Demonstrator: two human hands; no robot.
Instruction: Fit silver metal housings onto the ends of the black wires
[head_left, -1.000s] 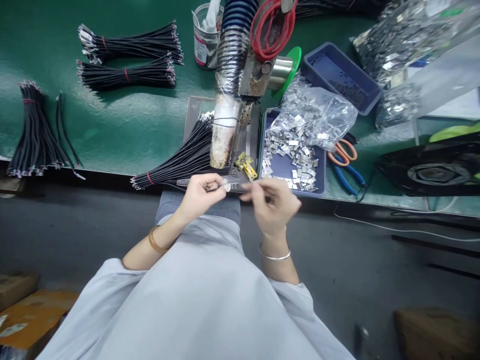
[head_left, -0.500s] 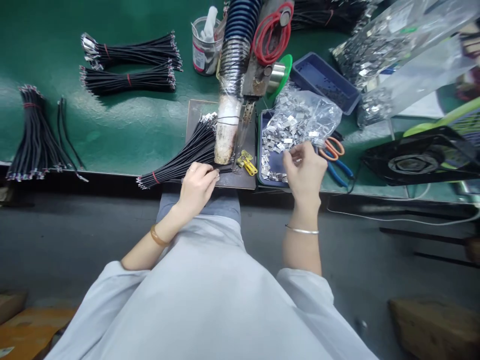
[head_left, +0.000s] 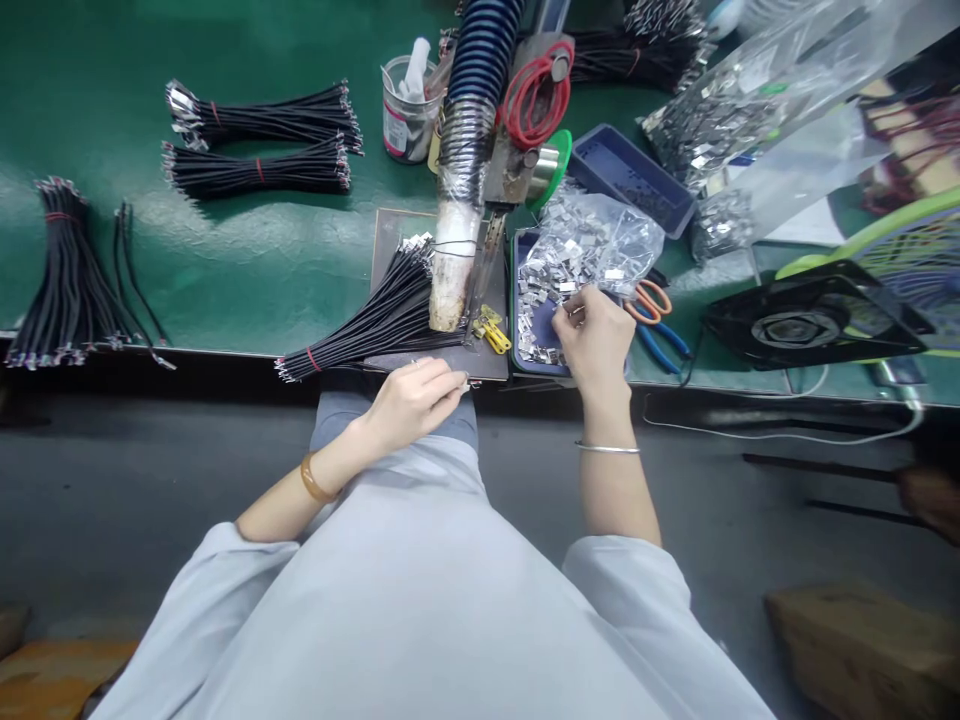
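My left hand (head_left: 420, 402) is closed in a pinch in front of the bench edge. From its fingertips pokes a short pale cable end (head_left: 466, 385) with a bit of red; the fingers hide the rest. Just beyond lies a bundle of black cables (head_left: 375, 310), tied with a red band, on a dark board (head_left: 390, 225). My right hand (head_left: 598, 338) reaches into a blue tray (head_left: 517, 345) of small metal connectors (head_left: 536, 290). Its thumb and fingers are pinched together among them, and whatever they hold is too small to make out.
A soldering iron (head_left: 489, 250) and a taped suction hose (head_left: 454, 255) hang over the board, near a yellow clip-like piece (head_left: 491, 332). Pliers (head_left: 660, 335) and a black fan (head_left: 795, 320) stand right. More cable bundles (head_left: 259, 168) lie left; a plastic cup (head_left: 405, 125) stands behind.
My left hand has drawn away from the cable bundle, toward my body and slightly right, with the small end at its fingertips. My right hand has moved a little left within the tray.
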